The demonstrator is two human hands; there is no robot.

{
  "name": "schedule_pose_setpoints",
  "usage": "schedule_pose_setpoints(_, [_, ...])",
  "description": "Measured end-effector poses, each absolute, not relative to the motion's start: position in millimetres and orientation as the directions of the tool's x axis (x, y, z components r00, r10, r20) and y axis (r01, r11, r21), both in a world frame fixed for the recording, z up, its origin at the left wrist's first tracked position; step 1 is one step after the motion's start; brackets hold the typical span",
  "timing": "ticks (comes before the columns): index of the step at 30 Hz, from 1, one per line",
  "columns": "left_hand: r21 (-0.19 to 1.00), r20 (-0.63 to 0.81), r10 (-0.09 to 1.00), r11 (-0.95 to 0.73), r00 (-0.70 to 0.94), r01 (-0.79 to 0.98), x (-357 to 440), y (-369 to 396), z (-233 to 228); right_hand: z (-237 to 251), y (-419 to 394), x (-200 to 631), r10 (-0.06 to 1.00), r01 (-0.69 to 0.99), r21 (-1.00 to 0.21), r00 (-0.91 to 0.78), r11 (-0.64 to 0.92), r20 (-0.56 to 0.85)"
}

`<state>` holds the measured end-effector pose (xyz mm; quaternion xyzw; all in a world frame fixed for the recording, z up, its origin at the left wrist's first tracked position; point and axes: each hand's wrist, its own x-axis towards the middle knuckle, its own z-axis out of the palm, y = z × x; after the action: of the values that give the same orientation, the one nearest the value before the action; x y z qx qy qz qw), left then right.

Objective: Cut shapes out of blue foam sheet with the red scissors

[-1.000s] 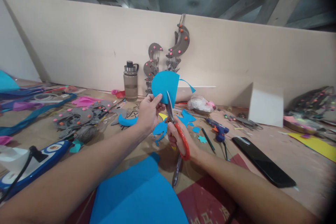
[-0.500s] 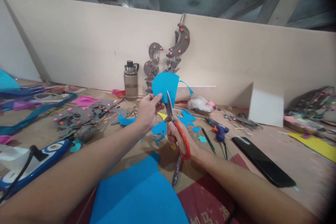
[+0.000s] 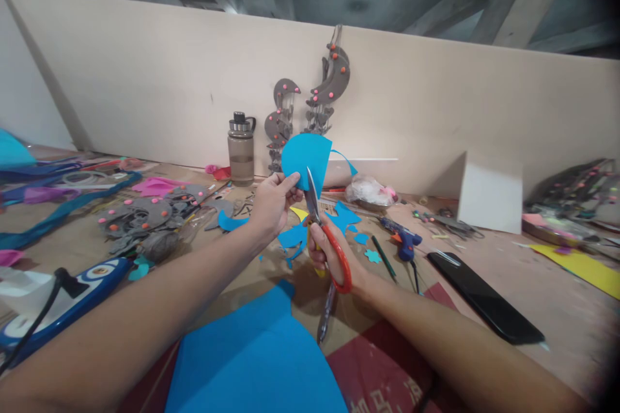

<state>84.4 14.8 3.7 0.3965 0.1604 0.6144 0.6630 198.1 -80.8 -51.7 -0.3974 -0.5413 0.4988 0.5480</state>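
Blue foam piece [image 3: 304, 156] pinched by left hand [image 3: 272, 204], scissors [image 3: 323, 235] at its edge

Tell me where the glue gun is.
In the head view, the blue glue gun lies on the table right of the right hand, between a green pencil and a black phone.

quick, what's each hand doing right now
Left hand: closed, pinching the blue foam piece held up above the table.
Right hand: closed on the red-handled scissors, blades cutting into the blue piece.
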Motion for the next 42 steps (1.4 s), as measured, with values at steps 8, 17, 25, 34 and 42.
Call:
schedule_pose_setpoints(8, [0.724, 0.273, 0.942, -0.067, 0.196, -0.687, 84.6, 17.2, 2.2, -48.6, -81.5, 197.0, 0.984, -0.082, -0.984, -0.065, 0.161, 0.166])
schedule_pose_setpoints(17, [0.733, 0.268, 0.942, -0.062, 0.204, -0.677, 84.2, 17.8, 1.5, -49.4, -82.9, 196.8, 0.983, -0.066, -0.983, -0.048, 0.172, 0.175])
schedule_pose_setpoints(25, [0.738, 0.262, 0.944, -0.061, 0.203, -0.672, 83.9, 15.4, 2.2, -55.8, -79.9, 198.6, 0.982, -0.006, -0.982, -0.008, 0.191, 0.191])
schedule_pose_setpoints(34, [0.757, 0.273, 0.938, -0.073, 0.213, -0.649, 83.7, 14.3, 2.3, -54.2, -79.3, 198.2, 0.969, -0.023, -0.970, -0.033, 0.244, 0.245])
schedule_pose_setpoints(42, [0.761, 0.269, 0.937, -0.065, 0.223, -0.645, 85.0, 12.2, 2.3, -57.0, -79.3, 198.6, 0.971, -0.027, -0.971, -0.004, 0.238, 0.238])
